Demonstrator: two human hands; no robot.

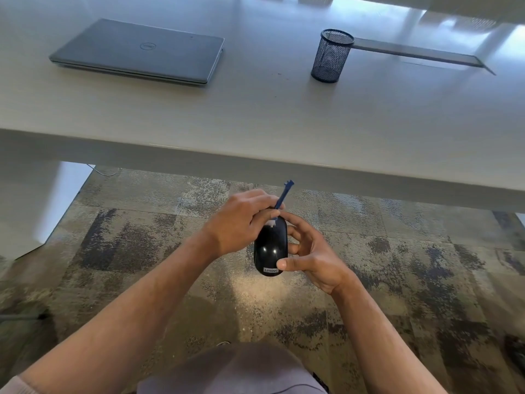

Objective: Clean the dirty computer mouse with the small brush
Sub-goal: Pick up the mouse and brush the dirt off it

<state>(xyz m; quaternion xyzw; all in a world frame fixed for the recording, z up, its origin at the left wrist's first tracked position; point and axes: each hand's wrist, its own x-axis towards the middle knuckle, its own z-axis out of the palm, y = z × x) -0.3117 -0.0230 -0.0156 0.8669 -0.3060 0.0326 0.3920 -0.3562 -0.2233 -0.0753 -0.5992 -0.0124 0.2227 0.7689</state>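
Right hand [309,255] grips the glossy black plastic computer mouse [270,248] — left hand [241,220] pinches the small blue brush [281,199], white bristles touching the mouse's far end.

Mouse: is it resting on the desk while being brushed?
No, the mouse is held by the right hand in the air in front of the desk, above the carpet.

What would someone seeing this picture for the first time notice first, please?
Low in the centre, over the carpet, the right hand holds a glossy black mouse while the left hand grips a small blue brush with its bristles at the mouse's far end. Beyond, on the pale desk, lie a closed grey laptop at left and a mesh pen cup at right.
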